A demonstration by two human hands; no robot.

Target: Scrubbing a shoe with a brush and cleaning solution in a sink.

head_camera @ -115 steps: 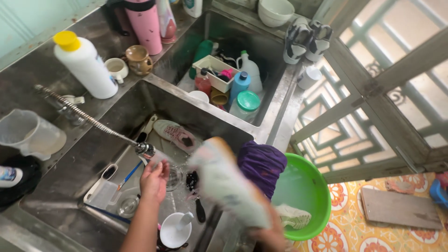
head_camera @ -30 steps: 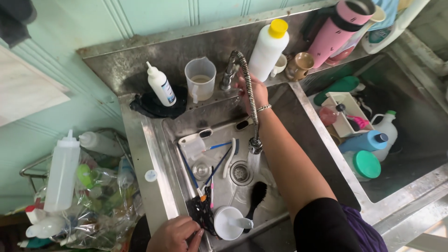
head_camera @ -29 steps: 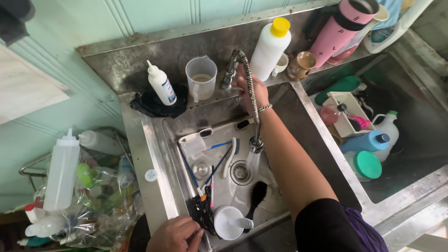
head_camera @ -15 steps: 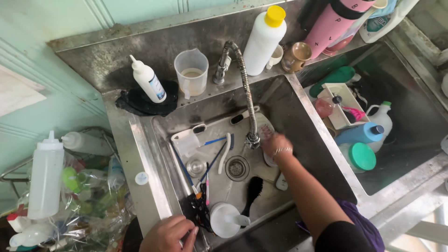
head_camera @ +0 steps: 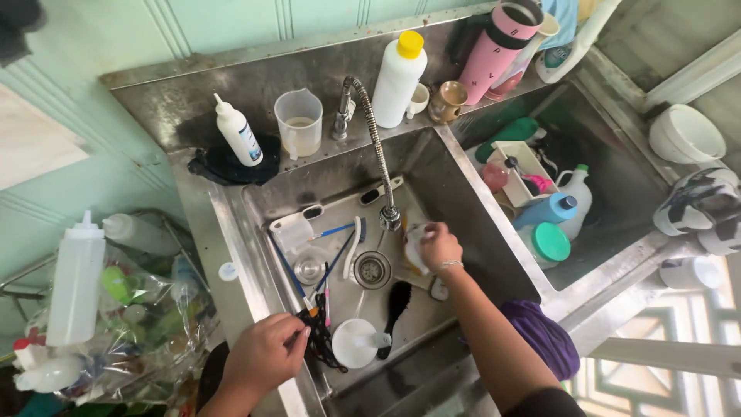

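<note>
My right hand (head_camera: 440, 245) is down in the steel sink (head_camera: 455, 193), closed on a pale sponge-like object (head_camera: 415, 249) just below the flexible faucet's nozzle (head_camera: 390, 218). My left hand (head_camera: 266, 351) rests on the sink's front left rim, fingers closed on a tangle of black strands (head_camera: 318, 340). On the sink floor lie toothbrushes (head_camera: 340, 255), a black brush (head_camera: 395, 303), a white cup (head_camera: 353, 343), a small glass (head_camera: 309, 266) and the drain (head_camera: 372, 269).
On the back ledge stand a white squeeze bottle (head_camera: 236, 131), a measuring jug (head_camera: 298, 123), a yellow-capped bottle (head_camera: 398, 77) and a pink tumbler (head_camera: 494, 52). The right basin holds bottles and a blue container (head_camera: 548, 210). A bag of bottles (head_camera: 131, 309) sits at the left.
My right hand dropped from the faucet's hose near the tap to the sink floor under the nozzle and now grips the pale object. The left hand stayed at the front rim.
</note>
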